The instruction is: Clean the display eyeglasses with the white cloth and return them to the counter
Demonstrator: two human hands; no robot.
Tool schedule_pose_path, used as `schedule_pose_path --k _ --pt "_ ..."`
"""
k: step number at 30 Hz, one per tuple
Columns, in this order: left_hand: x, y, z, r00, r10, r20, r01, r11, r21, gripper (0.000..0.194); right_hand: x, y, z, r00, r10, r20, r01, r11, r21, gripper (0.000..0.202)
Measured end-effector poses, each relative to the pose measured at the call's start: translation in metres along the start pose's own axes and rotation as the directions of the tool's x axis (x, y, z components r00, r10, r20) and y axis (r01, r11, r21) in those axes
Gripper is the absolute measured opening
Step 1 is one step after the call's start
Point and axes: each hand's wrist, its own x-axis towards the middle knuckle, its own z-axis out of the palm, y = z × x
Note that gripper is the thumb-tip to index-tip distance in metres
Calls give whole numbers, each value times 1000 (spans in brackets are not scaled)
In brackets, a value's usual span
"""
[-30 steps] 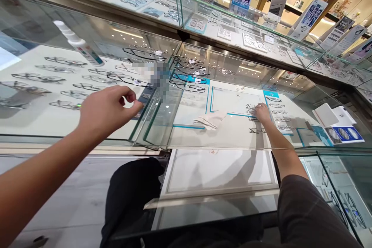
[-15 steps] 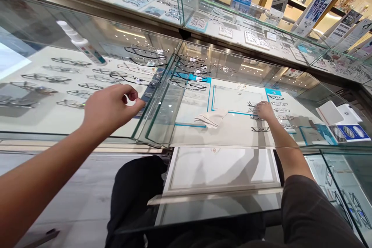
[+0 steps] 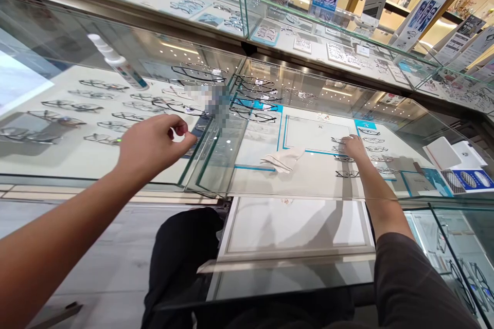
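Note:
My left hand (image 3: 150,144) hovers above the left glass showcase, fingers curled and thumb apart from them, with nothing between. Over the right end of the middle showcase, my right hand (image 3: 354,146) is at a column of eyeglasses (image 3: 347,174); its fingertips meet the upper frames, and whether they grip one is too small to tell. A crumpled pale cloth (image 3: 283,159) lies left of that hand. More eyeglasses (image 3: 257,113) stand in a column at the showcase's left side, and another column (image 3: 372,140) lies right of my right hand.
A white spray bottle (image 3: 118,61) stands on the left showcase among rows of glasses. Glass edges (image 3: 196,159) divide the cases. A white open drawer (image 3: 297,229) juts out below. At right is a white box (image 3: 466,164); display cards (image 3: 419,18) stand behind.
The whole view has shifted slightly, so things appear a little farther right and lower. Both hands keep nearly the same poses and places over the cases.

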Motion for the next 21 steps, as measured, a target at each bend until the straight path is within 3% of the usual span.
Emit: schedule_pose_path --k 4,7,10,13,16,17,19,20,21 --pt "1 2 -1 1000 -7 19 7 1000 10 16 -10 -16 -21 996 61 -68 -61 998 2 37" --pt "1 3 -1 1000 -6 28 6 1000 18 16 -21 -48 -42 995 53 -80 -55 998 -17 37" --pt "3 1 2 1000 22 17 -22 1000 14 16 -38 -102 -55 995 -95 44 96 995 -23 36" --pt "4 -1 7 999 36 -10 -36 999 8 15 -71 -166 -59 928 -311 204 309 950 42 27" --pt "5 -2 11 999 27 -37 -27 1000 0 15 -122 -219 -73 773 -513 374 495 856 151 16" --pt "5 -1 11 999 23 -44 -23 1000 -4 15 -141 -231 -84 676 -590 442 561 801 210 18" --pt "5 0 12 998 12 -55 -12 1000 -8 15 -173 -244 -119 306 -735 604 653 624 428 29" --pt "5 1 13 998 8 -57 -8 1000 -7 15 -183 -246 -142 166 -771 615 634 561 532 34" --pt "5 2 13 998 5 -58 -5 1000 -5 15 -187 -245 -166 103 -790 604 618 526 584 39"
